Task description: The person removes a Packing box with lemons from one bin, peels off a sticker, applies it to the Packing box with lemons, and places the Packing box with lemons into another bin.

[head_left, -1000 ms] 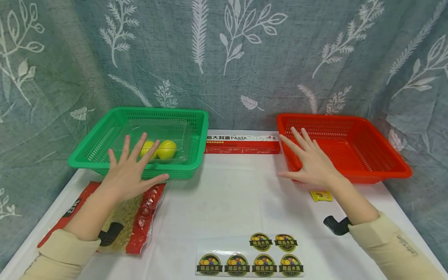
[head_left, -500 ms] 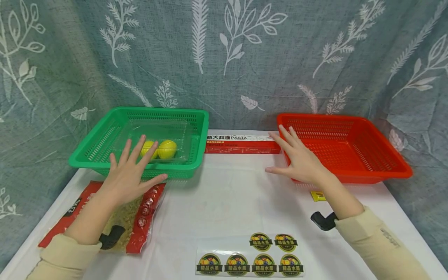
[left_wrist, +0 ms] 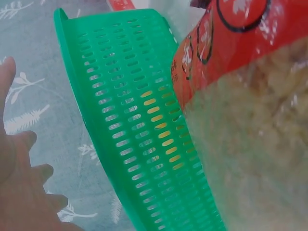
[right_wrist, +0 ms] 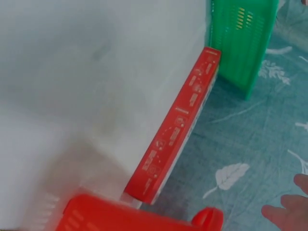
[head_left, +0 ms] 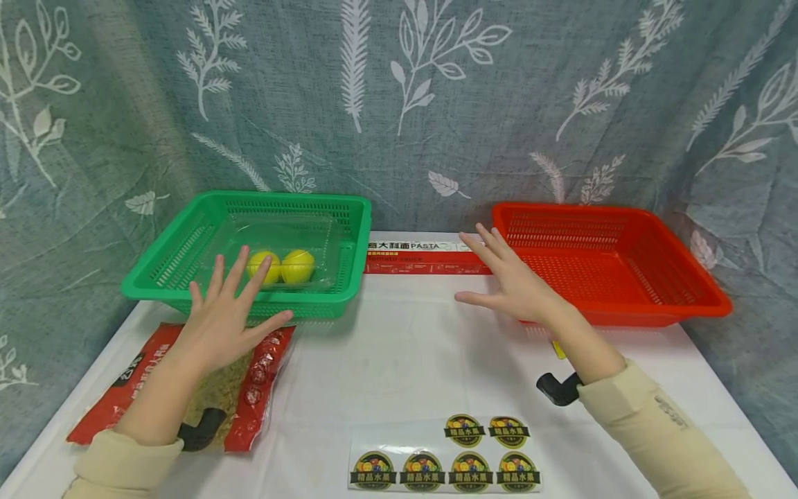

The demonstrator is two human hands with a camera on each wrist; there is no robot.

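Note:
My left hand (head_left: pixel 221 326) hovers with spread fingers over the red-edged clear bag (head_left: pixel 258 388) of pale food pieces, its fingertips in front of the green basket (head_left: pixel 312 299). Inside that basket lies a clear plastic tray (head_left: pixel 330 242) with two round yellow things (head_left: pixel 298 266); whether these are balls or fruit I cannot tell. My right hand (head_left: pixel 520 287), fingers also spread and holding nothing, is held above the table at the left side of the red basket (head_left: pixel 580 274). Behind its fingertips lies a long red and white pasta box (head_left: pixel 424 262), whose right end is partly hidden.
A sheet of round fruit stickers (head_left: pixel 405 436) lies at the table's front. A small yellow packet (head_left: pixel 558 350) is mostly hidden under my right forearm. The grey-green leaf-patterned curtain (head_left: pixel 399 166) hangs behind the baskets. Each wrist carries a black mount (head_left: pixel 557 389).
My right hand has moved left, away from over the red basket, and its forearm now covers most of the yellow packet. The left hand has shifted slightly down and left.

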